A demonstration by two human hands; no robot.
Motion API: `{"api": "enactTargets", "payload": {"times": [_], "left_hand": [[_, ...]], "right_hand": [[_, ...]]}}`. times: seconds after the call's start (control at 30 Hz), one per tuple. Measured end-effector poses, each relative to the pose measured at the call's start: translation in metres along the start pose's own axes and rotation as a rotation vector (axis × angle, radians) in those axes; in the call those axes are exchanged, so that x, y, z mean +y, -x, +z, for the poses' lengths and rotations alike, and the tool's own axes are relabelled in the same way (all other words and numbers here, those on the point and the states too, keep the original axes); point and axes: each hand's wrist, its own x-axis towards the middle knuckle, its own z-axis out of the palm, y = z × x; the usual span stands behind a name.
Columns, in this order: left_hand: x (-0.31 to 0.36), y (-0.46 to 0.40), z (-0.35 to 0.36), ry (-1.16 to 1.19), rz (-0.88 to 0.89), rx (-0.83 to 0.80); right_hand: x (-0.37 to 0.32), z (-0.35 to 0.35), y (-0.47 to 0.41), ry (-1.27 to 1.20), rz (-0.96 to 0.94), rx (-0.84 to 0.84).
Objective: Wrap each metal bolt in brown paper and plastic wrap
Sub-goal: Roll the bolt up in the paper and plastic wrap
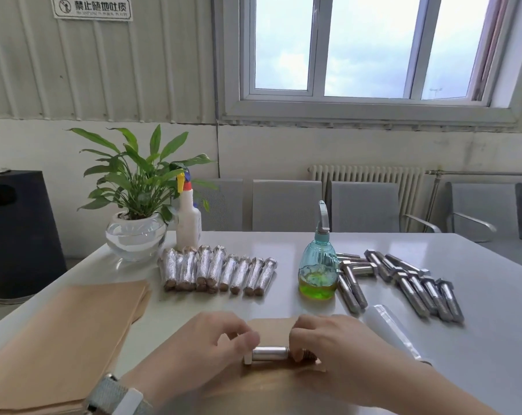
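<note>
The shiny smooth silver metal bolt point(270, 354) is lying on a matt brown paper sheet point(273, 324). The glossy white tabletop point(478, 339) is reflecting light, and the row of wrapped bolts in crinkled shiny plastic film point(217, 272) is glinting beside a translucent teal plastic pump bottle point(318, 272).

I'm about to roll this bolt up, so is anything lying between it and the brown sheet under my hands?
Nothing visible does. The bolt lies directly on the brown paper sheet, with the left hand at its head end and the right hand at its threaded end.
</note>
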Motion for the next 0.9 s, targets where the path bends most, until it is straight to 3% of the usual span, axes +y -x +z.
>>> {"api": "enactTargets", "payload": {"times": [0.13,0.27,0.47,0.6,0.8,0.9], "left_hand": [[-0.006,0.002,-0.005,0.011,0.034,-0.052],[-0.004,0.001,-0.005,-0.208,0.063,-0.005],[0.004,-0.005,0.01,-0.406,0.044,0.133],[0.007,-0.008,0.017,-0.443,0.011,0.181],[0.012,-0.014,0.026,-0.48,-0.087,0.227],[0.018,-0.015,0.027,-0.496,-0.154,0.221]], "right_hand": [[0.007,0.008,-0.009,-0.075,0.133,0.057],[0.008,0.015,-0.015,-0.068,0.211,0.115],[0.007,0.028,-0.018,-0.061,0.221,0.2],[0.005,0.034,-0.018,-0.073,0.262,0.239],[-0.003,0.029,-0.014,-0.015,0.306,0.436],[-0.008,0.035,-0.012,0.027,0.261,0.42]]}}
